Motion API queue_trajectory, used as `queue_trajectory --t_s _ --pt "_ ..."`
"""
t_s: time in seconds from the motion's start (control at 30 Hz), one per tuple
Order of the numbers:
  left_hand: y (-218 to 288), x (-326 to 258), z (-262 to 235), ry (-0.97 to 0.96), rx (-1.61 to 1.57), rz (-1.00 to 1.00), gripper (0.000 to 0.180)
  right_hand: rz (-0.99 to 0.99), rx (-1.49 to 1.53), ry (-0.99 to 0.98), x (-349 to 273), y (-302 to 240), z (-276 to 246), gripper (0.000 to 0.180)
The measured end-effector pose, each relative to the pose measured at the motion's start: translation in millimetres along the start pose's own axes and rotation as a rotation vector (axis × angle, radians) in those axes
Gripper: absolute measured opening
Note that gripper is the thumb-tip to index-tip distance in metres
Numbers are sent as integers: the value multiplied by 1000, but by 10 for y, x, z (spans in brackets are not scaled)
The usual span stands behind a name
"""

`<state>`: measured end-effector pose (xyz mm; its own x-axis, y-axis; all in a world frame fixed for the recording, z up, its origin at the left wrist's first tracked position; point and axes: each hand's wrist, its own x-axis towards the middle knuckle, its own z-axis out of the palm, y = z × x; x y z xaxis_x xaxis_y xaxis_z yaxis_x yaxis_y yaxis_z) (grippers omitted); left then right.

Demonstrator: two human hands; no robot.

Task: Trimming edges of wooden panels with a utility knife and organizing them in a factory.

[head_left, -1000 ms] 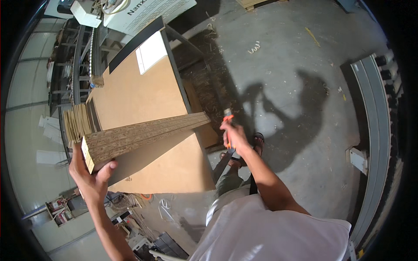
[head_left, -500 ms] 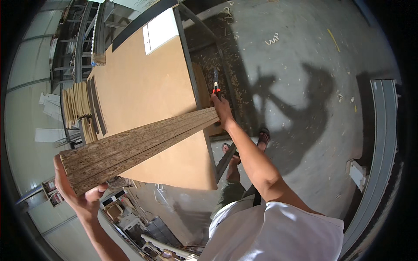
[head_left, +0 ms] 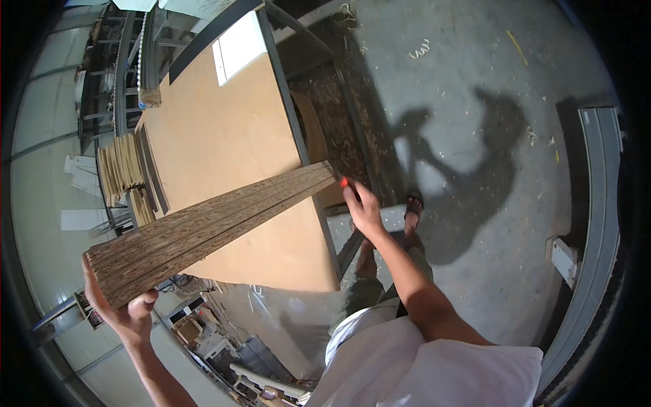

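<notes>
A stack of long chipboard strips (head_left: 217, 227) lies slantwise across the tan-topped table (head_left: 217, 136), its left end jutting toward me. My left hand (head_left: 129, 315) is wrapped round that near end, thumb on one side and fingers on the other. At the far end of the strips, just past the table's right edge, my right hand (head_left: 366, 214) is closed on a slim tool with a red handle (head_left: 344, 182). The tool's working end sits beside the strips' end and is too blurred to make out. Whether it touches them I cannot tell.
A white panel (head_left: 239, 49) lies at the table's far end. Bundled wooden strips (head_left: 122, 169) stand by its left edge. Wood shavings lie on the grey floor (head_left: 468, 203). Along the right runs a long grey metal beam (head_left: 600, 203). Clutter (head_left: 210, 339) fills the lower left.
My right hand has come down toward me, off the strips' far end, turning the red-handled tool toward that end. My left hand keeps its grip, the stack shifting slightly left.
</notes>
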<state>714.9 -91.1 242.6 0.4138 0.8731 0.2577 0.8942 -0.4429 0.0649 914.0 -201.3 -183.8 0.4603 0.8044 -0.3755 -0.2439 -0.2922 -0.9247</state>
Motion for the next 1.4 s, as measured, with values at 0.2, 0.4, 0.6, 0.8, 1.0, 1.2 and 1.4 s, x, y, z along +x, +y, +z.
queue_trajectory --t_s 0.2,0.4,0.6,0.8,1.0,1.2,1.4 --pt "-236 26 -155 30 -46 16 119 9 88 -36 -399 470 -48 35" --pt "-167 85 -104 24 -124 119 69 112 176 -68 -358 617 -69 31" --pt "-146 33 -134 73 -104 76 69 160 219 -133 -247 576 -129 33" --pt "-96 122 -114 56 -89 69 81 133 74 -147 -15 410 -160 40" --pt "-233 120 -214 2 -91 44 81 133 125 -171 180 261 -137 42" --pt "-149 118 -73 79 -118 104 76 185 94 -204 111 509 -151 41" --pt "-208 182 -183 35 -26 122 78 85 149 -171 356 263 -30 42"
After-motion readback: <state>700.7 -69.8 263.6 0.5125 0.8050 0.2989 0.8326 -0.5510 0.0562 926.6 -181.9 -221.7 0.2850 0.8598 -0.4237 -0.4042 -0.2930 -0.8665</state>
